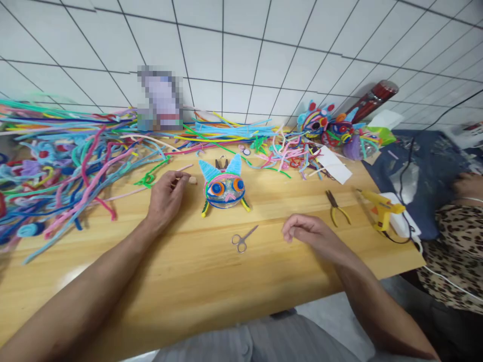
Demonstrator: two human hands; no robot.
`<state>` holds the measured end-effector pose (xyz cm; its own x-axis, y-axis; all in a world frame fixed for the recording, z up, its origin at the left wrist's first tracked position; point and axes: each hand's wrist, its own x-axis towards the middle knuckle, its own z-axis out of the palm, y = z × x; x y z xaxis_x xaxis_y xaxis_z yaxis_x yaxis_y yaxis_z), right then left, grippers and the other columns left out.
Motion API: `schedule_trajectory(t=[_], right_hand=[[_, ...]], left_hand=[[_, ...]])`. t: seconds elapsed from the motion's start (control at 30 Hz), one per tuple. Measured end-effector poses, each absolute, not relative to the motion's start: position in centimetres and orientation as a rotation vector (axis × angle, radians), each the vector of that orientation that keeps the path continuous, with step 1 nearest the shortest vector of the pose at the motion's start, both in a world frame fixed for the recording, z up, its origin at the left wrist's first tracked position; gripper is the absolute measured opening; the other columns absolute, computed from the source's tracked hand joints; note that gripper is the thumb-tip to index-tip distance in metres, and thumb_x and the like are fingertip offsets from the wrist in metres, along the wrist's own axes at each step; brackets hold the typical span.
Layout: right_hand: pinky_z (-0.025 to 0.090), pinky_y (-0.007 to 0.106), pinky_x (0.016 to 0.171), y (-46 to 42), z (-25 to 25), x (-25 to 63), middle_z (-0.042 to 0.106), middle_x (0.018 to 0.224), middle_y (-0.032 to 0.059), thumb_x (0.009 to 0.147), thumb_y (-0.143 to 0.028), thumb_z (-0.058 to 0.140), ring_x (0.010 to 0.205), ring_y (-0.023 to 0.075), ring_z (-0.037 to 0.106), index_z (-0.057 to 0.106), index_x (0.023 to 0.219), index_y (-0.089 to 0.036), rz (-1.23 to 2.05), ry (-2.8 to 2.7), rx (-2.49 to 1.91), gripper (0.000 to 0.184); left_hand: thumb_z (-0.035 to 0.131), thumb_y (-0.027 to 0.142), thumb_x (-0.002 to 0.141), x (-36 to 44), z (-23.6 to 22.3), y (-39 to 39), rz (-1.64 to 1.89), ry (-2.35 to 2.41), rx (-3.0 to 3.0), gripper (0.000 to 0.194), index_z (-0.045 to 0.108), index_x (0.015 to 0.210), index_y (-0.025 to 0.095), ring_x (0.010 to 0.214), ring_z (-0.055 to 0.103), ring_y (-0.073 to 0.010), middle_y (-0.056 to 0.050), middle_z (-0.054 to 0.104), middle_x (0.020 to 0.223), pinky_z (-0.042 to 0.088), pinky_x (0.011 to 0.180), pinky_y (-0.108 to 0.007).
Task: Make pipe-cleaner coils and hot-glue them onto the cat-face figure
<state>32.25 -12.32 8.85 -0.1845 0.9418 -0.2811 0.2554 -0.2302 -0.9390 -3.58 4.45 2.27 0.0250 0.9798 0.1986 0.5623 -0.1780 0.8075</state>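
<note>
My left hand (166,196) rests on the wooden table (196,281), knuckles up. Its fingers are curled and pinched on a pale pink pipe cleaner (124,193) that runs under the hand. A small tan piece (192,180) lies just beyond the fingertips. To the right stands a pipe-cleaner cat face (224,188) with blue ears and orange eyes. My right hand (305,234) lies on the table with its fingers loosely closed, and nothing shows in them. Small scissors (243,240) lie between the two hands.
A big heap of coloured pipe cleaners (56,166) covers the left and back. Yellow-handled pliers (337,207) and a yellow glue gun (381,206) lie at the right. More pipe-cleaner figures (328,128) stand at the back. Another person in leopard print (456,241) sits at the right edge.
</note>
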Motion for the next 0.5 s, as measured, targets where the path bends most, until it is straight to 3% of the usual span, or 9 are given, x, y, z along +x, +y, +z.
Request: schedule_trajectory(t=[0.2,0.33,0.5], right_hand=[[0.055,0.034,0.071,-10.4,8.4,37.6,0.077,0.08,0.0028,0.088,-0.048,0.071,0.075,0.0209,0.07,0.077,0.093,-0.023,0.797,-1.538,-1.791,0.026],[0.053,0.035,0.07,-7.6,8.0,40.8,0.079,0.084,0.0046,0.088,-0.043,0.069,0.074,0.0225,0.07,0.078,0.097,-0.024,0.348,-1.551,-1.995,0.022],[0.051,0.033,0.07,-4.0,6.2,42.4,0.08,0.087,0.0077,0.088,-0.035,0.066,0.077,0.023,0.07,0.078,0.095,-0.022,0.102,-1.596,-2.235,0.019]], left_hand=[[0.058,0.046,0.097,-3.3,2.7,4.3,1.001,1.483,1.754,0.029,0.077,0.095,0.024,0.076,0.064,-0.0187,-0.004,0.08,0.095,0.047,0.069,-0.031],[0.058,0.047,0.095,-3.6,2.4,4.4,0.978,1.478,1.814,0.031,0.077,0.093,0.022,0.078,0.065,-0.0191,-0.004,0.079,0.093,0.047,0.071,-0.032],[0.06,0.051,0.094,-3.7,2.0,4.5,0.929,1.497,1.864,0.034,0.077,0.093,0.021,0.077,0.065,-0.0198,-0.005,0.078,0.089,0.047,0.073,-0.033]])
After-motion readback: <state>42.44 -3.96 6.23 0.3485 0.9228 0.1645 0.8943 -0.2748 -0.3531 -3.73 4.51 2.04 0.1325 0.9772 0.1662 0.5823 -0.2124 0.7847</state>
